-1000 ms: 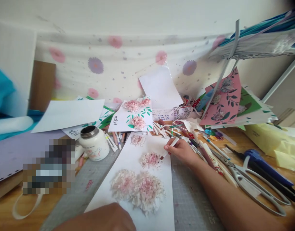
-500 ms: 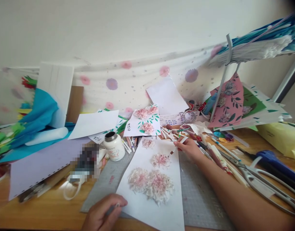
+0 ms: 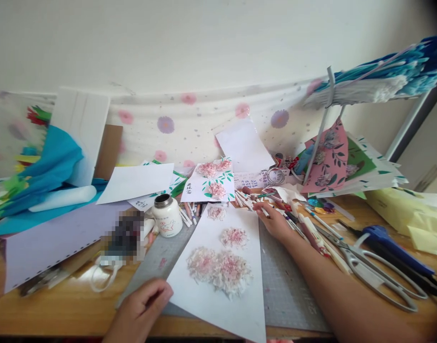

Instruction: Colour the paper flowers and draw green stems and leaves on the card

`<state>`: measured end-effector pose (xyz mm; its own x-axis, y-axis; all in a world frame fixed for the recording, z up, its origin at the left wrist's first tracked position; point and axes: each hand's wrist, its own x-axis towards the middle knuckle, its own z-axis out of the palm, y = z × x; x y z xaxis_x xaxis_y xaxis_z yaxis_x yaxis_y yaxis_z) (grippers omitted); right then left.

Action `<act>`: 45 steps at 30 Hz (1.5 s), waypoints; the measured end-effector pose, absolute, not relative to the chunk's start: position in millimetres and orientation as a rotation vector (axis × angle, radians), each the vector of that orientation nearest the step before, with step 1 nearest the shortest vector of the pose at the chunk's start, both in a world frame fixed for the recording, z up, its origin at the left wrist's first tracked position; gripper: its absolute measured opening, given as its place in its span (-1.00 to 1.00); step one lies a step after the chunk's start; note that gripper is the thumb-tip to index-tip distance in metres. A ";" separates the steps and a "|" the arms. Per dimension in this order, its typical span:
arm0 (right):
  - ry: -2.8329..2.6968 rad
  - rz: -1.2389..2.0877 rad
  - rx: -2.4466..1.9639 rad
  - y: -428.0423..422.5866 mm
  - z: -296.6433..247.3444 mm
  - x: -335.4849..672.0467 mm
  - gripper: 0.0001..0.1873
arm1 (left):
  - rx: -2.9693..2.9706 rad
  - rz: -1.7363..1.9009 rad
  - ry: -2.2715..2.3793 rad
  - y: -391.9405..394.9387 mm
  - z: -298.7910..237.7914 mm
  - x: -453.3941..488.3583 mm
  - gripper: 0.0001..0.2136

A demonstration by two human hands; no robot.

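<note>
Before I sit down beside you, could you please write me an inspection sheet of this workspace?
Surface: wooden table, with a grey mat partly under the white sheet.
Work pieces: four pink-and-white flower clusters on the sheet.
Clutter: loose pens toward the back, an open white bottle left of the sheet, large scissors at the right.
Grip: left hand at the sheet's left edge, fingers curled; right hand near the pens, what it pinches, if anything, unclear.
Cables: nothing seen, though a coil at the back may be wire.
Surroundings: flower-print cloth along the wall; pink card at the back right.
</note>
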<state>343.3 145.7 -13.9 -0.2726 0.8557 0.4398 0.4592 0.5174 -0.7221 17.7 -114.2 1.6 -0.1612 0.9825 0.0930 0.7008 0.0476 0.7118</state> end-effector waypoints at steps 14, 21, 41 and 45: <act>-2.364 0.317 -1.371 131.4 -5.6 336.2 -0.67 | 1.743 0.914 1.917 -101.3 12.5 12.7 -0.54; -2.383 0.149 -1.451 124.4 2.6 330.5 -0.71 | 1.854 0.888 1.934 -88.6 7.1 0.4 -0.50; -2.406 0.076 -1.517 -1.1 1.4 383.6 -0.69 | 1.882 0.914 1.954 -54.9 12.3 -12.0 -0.50; -2.340 0.124 -1.513 28.7 8.4 371.9 -0.64 | 1.821 0.971 1.906 -58.2 12.3 -13.4 -0.50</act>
<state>371.9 28.7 8.4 -0.3683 0.8975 0.2427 0.8668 0.4259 -0.2594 -13.4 -58.2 12.3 -0.1279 0.9683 0.2146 0.7426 -0.0499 0.6679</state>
